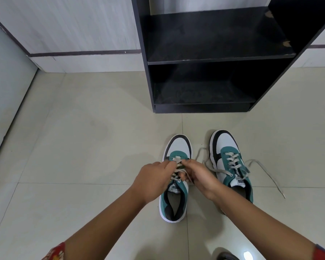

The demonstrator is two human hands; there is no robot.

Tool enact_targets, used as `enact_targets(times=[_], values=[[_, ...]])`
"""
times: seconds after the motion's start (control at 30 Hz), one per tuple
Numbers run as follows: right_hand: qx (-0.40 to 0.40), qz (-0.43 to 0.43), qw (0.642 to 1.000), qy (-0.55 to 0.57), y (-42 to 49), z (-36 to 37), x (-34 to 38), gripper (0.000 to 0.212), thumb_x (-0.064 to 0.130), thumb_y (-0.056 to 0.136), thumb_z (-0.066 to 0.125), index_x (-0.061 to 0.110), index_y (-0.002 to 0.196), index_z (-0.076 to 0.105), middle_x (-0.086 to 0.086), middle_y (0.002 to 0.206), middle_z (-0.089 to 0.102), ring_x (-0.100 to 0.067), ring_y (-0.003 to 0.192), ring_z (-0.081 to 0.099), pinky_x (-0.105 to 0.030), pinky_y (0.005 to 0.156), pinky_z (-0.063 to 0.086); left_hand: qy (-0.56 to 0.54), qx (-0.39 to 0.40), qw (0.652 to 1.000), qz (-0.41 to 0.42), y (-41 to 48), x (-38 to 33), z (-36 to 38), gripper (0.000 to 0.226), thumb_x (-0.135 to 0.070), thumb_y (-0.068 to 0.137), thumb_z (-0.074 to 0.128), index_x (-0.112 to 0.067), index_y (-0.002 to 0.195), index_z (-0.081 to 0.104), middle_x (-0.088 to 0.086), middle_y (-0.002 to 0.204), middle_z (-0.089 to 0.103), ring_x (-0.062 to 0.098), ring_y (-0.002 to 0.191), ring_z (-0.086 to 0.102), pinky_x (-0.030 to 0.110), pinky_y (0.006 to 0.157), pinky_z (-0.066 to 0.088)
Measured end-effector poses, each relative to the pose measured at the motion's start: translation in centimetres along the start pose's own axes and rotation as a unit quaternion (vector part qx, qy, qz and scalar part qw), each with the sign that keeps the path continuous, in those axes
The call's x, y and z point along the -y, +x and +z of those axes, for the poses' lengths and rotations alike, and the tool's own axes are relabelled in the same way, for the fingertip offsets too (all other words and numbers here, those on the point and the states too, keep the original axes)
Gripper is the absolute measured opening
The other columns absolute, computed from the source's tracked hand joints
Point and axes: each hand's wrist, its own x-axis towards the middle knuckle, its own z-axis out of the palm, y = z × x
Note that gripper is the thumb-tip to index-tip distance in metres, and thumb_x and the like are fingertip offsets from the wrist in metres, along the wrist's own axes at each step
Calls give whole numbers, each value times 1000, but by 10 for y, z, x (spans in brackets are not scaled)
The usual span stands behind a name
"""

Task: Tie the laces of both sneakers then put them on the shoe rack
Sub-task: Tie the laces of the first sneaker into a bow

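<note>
Sneakers in teal, white and black leather stand side by side on the pale tiled floor [83,147], toes pointing away from the person toward the black wooden shoe rack [204,59], so each shoe's long axis runs straight from the body to the rack. Over the left sneaker [174,196] both hands meet at the middle of the lacing: the left hand [154,180] is pinched on the grey laces [177,167] from the left side, and the right hand [197,175] pinches them from the right, with one strand running out under its fingers. Whether a knot has formed between them I cannot tell. The right sneaker [231,162] sits just beside, nearer the right hand, and its loose grey laces [265,169] trail untied across the tiles on both sides. Judging from this, the first shoe's bow is in hand and the second comes next, a short shift to the right. Both rack shelves lie directly ahead of the toes, well apart from the shoes
</note>
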Motion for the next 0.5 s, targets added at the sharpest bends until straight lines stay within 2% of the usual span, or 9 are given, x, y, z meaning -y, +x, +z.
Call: enact_targets(times=[0.03,0.07,0.13,0.17,0.2,0.3,0.33,0.4,0.5], values=[[4,-5,1000,5,-4,1,1,33,35,96,42,18,69,52,1,55,57,-11,52,50,-28,63,37,-92,28,990,-101,3,-4,-4,17,-16,80,65,-14,85,49,2,72,63,21,54,55,29,48,41],[-1,-17,1000,-8,-8,3,2,42,38,97,39,19,61,47,1,55,55,-9,52,49,-26,63,37,-237,63,946,-214,6,-8,-8,15,-16,84,61,-14,81,47,3,71,61,17,55,54,30,50,41],[-17,-62,997,-53,-16,8,-1,48,38,97,40,18,53,44,6,51,52,-3,49,48,-20,60,37,-533,108,743,-391,14,-9,-14,25,-10,84,62,-14,69,44,1,61,54,7,41,42,21,41,30],[-23,-95,993,-70,-19,10,-4,48,37,95,44,16,52,48,8,51,51,-1,50,48,-17,60,37,-610,121,654,-431,16,-8,-15,27,-7,83,63,-14,66,43,1,57,51,5,36,35,18,37,25],[-19,-131,987,-95,-21,11,-10,47,39,93,49,11,56,54,7,56,52,-2,55,49,-17,61,39,-638,122,611,-452,15,-7,-15,27,-6,83,64,-14,66,44,1,56,49,5,35,31,16,36,22],[-25,-195,963,-187,-23,10,-22,35,37,85,61,5,70,63,-2,85,52,-8,81,52,-16,75,41,-616,106,628,-464,12,-6,-13,23,-10,80,68,-12,69,48,2,56,48,6,38,31,17,37,24],[-40,-196,958,-205,-22,7,-24,24,29,85,64,13,67,64,1,92,52,-9,89,52,-12,80,39,-603,98,647,-457,10,-6,-11,24,-11,79,70,-12,69,49,2,56,48,7,39,32,17,38,24],[-65,-196,949,-239,-24,4,-23,27,21,84,65,32,61,60,10,101,51,-12,106,49,-5,87,32,-587,84,675,-440,10,-9,-14,23,-13,78,72,-10,69,51,5,59,51,10,42,37,18,40,27],[-49,-191,946,-257,-34,-3,-18,30,27,83,61,34,54,59,10,108,52,-13,116,45,-19,101,30,-581,55,674,-453,8,-5,-18,20,-15,79,70,-10,69,54,8,71,65,15,57,59,20,52,43]])
